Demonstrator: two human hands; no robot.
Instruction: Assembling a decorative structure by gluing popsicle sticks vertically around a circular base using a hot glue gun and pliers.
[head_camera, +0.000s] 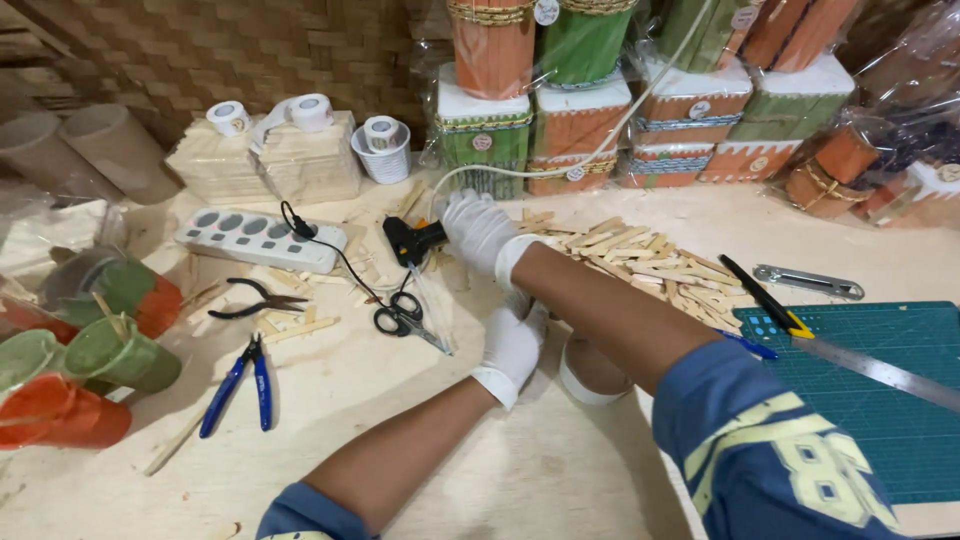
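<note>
My right hand (478, 230) grips the glue gun (412, 240); left hand (513, 345) closes on a white ring (590, 375) on the bench (480, 470). Sticks (650, 262) lie loose, none glued on yet.

Along the far edge of the bench, clear plastic wrapping (905, 110) is seen around stacked orange and green stick-built containers (580, 110) with white tops. Small round white labels (483, 142) are fixed to their fronts, and a round tag (546, 11) is hung at the top. More wrapped pieces (860, 170) are piled at the far right corner.
</note>
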